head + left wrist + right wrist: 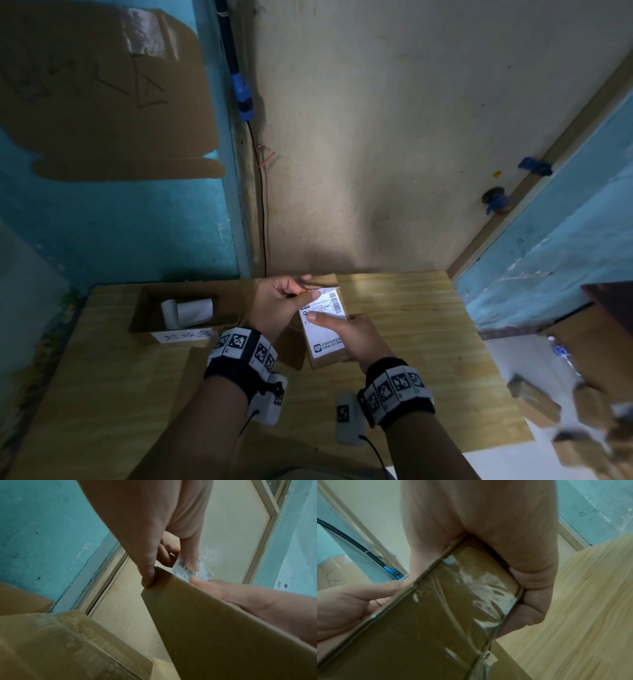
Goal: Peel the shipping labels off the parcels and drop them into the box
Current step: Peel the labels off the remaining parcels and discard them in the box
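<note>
I hold a small brown parcel (323, 360) above the wooden table (428, 335). My right hand (342, 330) grips its near end, thumb lying across the white shipping label (325, 329). My left hand (299, 289) pinches the label's far corner, which is lifted off the cardboard. The left wrist view shows the barcoded label (204, 573) between my fingers and my thumb against the edge of the parcel (223, 628). In the right wrist view, fingers (530, 599) curl round the taped parcel (436, 615). The open cardboard box (144, 318) with curled labels (190, 311) stands left.
A flat piece of cardboard (195, 373) lies on the table under my left wrist. More brown parcels (534, 401) are piled off the table's right edge. A wall with a black cable (262, 212) rises right behind the table.
</note>
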